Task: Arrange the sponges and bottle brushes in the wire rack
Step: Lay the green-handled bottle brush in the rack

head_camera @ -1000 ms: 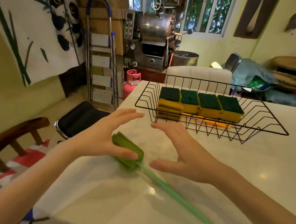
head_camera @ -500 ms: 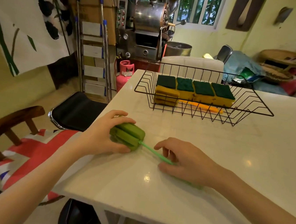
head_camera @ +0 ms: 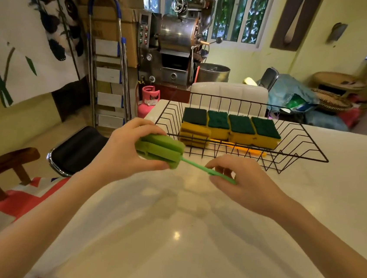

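A green bottle brush with a foam head and thin green handle is held above the white table, just in front of the black wire rack. My left hand grips the foam head. My right hand pinches the handle's far end. Inside the rack several yellow sponges with dark green tops stand in a row. An orange brush handle lies in front of them on the rack floor.
A black stool and a wooden chair with a flag-print cloth stand left of the table. A white chair back rises behind the rack. A stepladder, a pink gas cylinder and a metal machine stand farther back.
Both hands closed on the green brush as it lay on the table, then lifted it and carried it toward the rack.
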